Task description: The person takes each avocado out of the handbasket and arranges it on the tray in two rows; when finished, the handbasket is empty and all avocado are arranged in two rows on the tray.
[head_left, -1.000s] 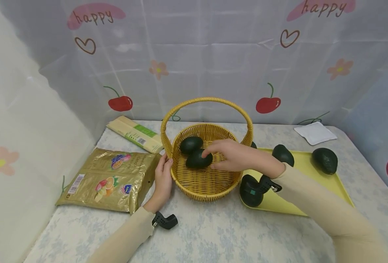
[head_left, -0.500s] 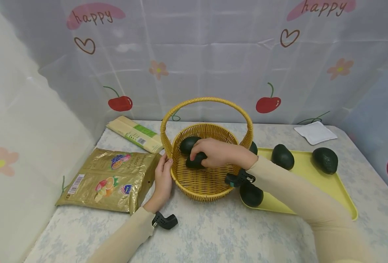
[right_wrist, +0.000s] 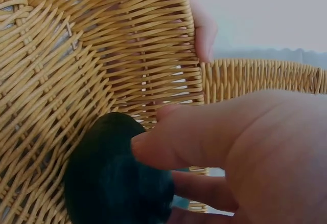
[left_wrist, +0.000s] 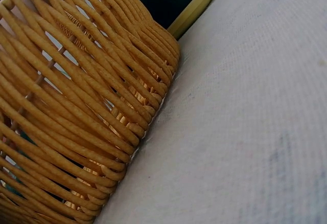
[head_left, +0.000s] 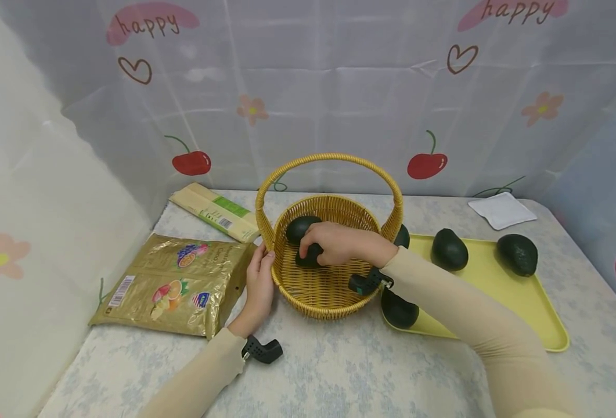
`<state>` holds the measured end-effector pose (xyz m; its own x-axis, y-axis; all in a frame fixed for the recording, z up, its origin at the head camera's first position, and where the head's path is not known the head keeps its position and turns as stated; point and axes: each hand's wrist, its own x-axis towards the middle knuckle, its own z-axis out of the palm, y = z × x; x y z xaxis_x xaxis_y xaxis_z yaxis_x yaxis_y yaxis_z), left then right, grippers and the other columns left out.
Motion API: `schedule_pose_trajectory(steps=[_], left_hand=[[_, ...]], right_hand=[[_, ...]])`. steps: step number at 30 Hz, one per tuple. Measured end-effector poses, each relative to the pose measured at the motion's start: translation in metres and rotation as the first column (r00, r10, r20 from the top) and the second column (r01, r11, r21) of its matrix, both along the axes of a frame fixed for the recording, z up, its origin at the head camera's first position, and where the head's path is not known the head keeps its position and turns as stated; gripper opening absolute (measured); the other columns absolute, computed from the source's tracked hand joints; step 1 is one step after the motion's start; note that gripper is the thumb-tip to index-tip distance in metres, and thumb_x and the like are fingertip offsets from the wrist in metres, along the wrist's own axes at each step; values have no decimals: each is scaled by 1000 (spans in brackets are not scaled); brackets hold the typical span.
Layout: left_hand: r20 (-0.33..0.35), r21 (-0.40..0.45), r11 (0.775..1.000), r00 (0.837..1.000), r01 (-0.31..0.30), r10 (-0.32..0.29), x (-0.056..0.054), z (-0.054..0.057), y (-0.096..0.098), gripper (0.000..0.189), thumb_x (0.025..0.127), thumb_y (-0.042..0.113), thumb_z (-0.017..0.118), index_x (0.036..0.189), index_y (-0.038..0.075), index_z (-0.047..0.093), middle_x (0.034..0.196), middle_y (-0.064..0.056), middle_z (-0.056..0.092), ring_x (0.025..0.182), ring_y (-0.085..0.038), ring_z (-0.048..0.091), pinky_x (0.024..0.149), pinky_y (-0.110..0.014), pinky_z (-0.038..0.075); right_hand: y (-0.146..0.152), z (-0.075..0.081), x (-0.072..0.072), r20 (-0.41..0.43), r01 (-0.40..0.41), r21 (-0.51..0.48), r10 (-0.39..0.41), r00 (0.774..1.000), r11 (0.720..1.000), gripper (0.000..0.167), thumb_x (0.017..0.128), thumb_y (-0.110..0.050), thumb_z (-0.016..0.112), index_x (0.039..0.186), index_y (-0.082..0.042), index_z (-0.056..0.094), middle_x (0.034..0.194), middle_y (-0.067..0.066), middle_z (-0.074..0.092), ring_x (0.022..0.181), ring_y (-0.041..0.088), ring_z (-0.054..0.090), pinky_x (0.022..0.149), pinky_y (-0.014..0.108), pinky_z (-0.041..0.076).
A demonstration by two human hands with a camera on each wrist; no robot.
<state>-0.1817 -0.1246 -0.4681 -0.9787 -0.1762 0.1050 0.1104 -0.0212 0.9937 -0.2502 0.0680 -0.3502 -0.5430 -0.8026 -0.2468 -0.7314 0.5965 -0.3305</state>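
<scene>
A yellow wicker basket (head_left: 308, 293) with a tall hoop handle stands mid-table, two dark green avocados inside. The avocado (head_left: 303, 227) at the back lies against the left wall. My right hand (head_left: 339, 242) reaches in from the right and grips the nearer avocado (right_wrist: 115, 173), thumb on one side and fingers on the other; in the head view it covers that fruit's right end. My left hand (head_left: 260, 284) rests along the outside of the basket's left wall, fingers extended and thumb just at the rim. In the left wrist view, the basket wall (left_wrist: 76, 91) fills the left half.
Right of the basket lies a yellow tray (head_left: 496, 296) with several avocados, such as one (head_left: 449, 249) near its back edge. A gold fruit-print bag (head_left: 172, 284) and a flat pale package (head_left: 215, 212) lie left. A white square pad (head_left: 502, 210) sits back right.
My right hand has moved left and its fingers have curled further over the nearer avocado, with the forearm shifting left too. The left hand and basket have stayed put.
</scene>
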Motion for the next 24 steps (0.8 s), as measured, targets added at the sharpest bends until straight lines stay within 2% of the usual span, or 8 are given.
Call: schedule_pose_trajectory(steps=[9, 18, 24], left_hand=[[-13, 0, 1000, 1000, 10, -10, 0, 1, 0, 47, 110, 24, 39, 156, 15, 42, 153, -10, 50, 137, -26, 51, 97, -16, 47], [-3, -18, 1000, 1000, -5, 5, 1, 0, 0, 47, 109, 24, 39, 155, 15, 44, 152, -10, 52, 136, -25, 52, 98, -16, 46], [-1, -6, 1000, 1000, -2, 2, 1, 0, 0, 46, 109, 24, 40, 155, 16, 44, 152, -10, 52, 136, -26, 52, 97, -14, 45]], right_hand=[[-1, -1, 1, 5, -48, 47, 48, 999, 998, 35, 94, -3, 66, 127, -14, 71, 130, 6, 67, 126, 28, 58, 108, 44, 47], [-2, -4, 2, 18, -6, 75, 4, 1000, 997, 37, 96, -13, 69, 132, -20, 67, 136, 6, 65, 130, 28, 56, 109, 45, 47], [-3, -4, 2, 81, 28, 81, -34, 996, 996, 42, 98, -23, 69, 138, -18, 62, 144, 9, 60, 133, 28, 56, 109, 44, 47]])
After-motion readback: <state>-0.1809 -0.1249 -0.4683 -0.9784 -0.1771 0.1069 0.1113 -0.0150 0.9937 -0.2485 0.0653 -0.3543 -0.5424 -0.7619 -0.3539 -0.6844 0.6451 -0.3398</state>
